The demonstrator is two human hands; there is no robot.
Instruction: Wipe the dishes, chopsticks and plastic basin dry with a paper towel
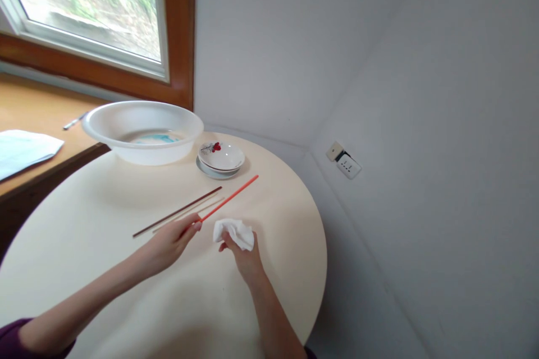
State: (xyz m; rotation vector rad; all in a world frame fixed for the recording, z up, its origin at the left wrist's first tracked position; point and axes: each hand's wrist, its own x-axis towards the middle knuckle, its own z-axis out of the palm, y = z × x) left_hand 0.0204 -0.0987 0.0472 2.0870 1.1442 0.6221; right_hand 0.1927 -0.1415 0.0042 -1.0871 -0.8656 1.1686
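Observation:
My left hand point(172, 242) pinches the near end of a red chopstick point(231, 197), which slants up and to the right over the round cream table point(126, 291). My right hand point(244, 255) is closed around a crumpled white cloth point(234, 232), just right of the chopstick's held end. A dark brown chopstick point(177, 212) and a pale one point(189, 214) lie flat on the table beside the red one, near my left fingers.
A white plastic basin point(143, 130) with a little water stands at the table's far edge. Next to it are small white bowls point(221, 158) stacked on a saucer. A wooden sill with paper point(21, 148) and a pen point(74, 120) lies left; a wall socket point(344, 160) is right.

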